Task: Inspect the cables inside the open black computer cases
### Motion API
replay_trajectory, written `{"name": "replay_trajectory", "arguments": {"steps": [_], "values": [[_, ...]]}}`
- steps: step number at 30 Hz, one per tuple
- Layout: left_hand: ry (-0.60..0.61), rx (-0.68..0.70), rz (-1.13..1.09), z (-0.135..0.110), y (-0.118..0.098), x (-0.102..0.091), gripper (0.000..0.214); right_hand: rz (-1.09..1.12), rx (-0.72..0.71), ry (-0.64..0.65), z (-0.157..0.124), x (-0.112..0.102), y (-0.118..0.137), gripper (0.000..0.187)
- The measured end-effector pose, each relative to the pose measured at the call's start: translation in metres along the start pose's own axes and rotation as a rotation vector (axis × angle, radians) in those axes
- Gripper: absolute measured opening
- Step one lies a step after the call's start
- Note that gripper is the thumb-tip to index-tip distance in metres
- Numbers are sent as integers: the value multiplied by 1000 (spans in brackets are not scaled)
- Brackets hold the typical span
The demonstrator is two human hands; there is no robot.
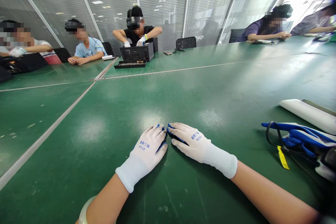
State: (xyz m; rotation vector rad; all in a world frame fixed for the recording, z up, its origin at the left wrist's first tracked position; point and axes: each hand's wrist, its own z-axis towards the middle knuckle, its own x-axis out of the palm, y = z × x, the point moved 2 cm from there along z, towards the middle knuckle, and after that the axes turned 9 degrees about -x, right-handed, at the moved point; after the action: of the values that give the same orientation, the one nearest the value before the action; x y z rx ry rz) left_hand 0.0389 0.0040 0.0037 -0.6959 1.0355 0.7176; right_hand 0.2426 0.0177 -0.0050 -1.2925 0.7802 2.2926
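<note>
Both of my hands rest palm down on the green tabletop [147, 101], in white work gloves with blue coating on the palm side. My left hand [150, 145] lies with its fingers stretched forward and its thumb slightly apart. Opposite it, my right hand [191, 141] points inward, fingers extended and thumb a little apart. The fingertips of the two hands almost meet; whether they touch I cannot tell. Neither hand shows anything in it. Blue lettering marks the back of each glove.
At right lie blue-and-white gloves [301, 138], a black cable with a yellow tag [283, 157] and a long white object [309, 112]. Across the table, a person in black [138, 33] works in a black computer case [136, 53]. Other people sit left and right.
</note>
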Motion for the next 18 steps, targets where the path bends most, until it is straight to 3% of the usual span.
{"name": "replay_trajectory", "arguments": {"steps": [18], "values": [[-1,12,21,1,0,0,40,0,23,25,-1,2,-1,43]]}}
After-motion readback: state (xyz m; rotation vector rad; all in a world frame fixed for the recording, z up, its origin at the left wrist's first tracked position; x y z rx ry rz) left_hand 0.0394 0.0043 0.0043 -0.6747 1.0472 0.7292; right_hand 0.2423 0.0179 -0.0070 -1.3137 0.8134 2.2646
